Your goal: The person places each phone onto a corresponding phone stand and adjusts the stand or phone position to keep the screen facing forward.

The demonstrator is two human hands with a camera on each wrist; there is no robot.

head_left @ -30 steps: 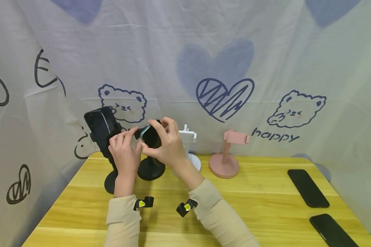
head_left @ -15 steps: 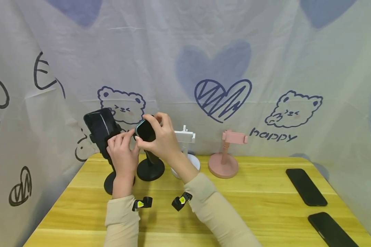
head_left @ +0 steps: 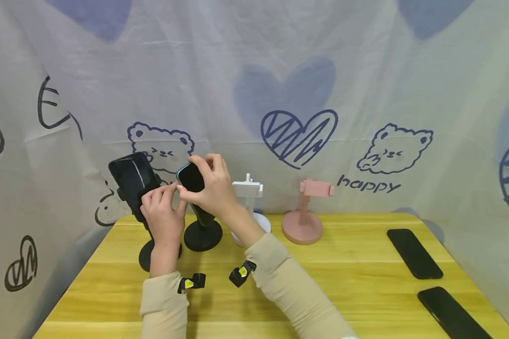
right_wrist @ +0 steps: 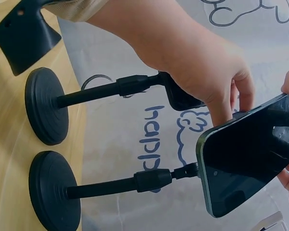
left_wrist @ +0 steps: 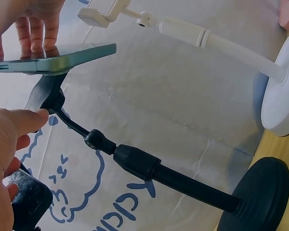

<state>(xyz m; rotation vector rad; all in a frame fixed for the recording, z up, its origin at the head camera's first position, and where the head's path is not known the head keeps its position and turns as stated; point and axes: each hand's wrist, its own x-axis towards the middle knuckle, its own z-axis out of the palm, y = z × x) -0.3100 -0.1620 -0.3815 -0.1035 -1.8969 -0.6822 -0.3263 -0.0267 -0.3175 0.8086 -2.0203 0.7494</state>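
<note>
A phone [head_left: 191, 178] with a dark screen and pale green-blue edge is held by its edges in my right hand [head_left: 216, 188], thumb on one side and fingers on the other. The phone lies against the clamp [left_wrist: 48, 96] at the top of a black phone stand [left_wrist: 178, 185]. My left hand [head_left: 165, 214] pinches that clamp, its thumb [left_wrist: 31, 118] on the clamp's edge in the left wrist view. Behind the left hand, a second black phone stand [right_wrist: 94, 96] bears another dark phone [head_left: 133, 176], tilted.
To the right stand a white phone stand [head_left: 248, 189] and a pink phone stand [head_left: 303, 226], their holders without phones. Two black phones, a farther one [head_left: 414, 253] and a nearer one [head_left: 451, 313], lie at the wooden table's right side. A printed cloth [head_left: 254, 94] hangs behind.
The right hand has moved left with the phone, bringing it close against the clamp by the left hand. The head view has shifted slightly, moving the scene left.
</note>
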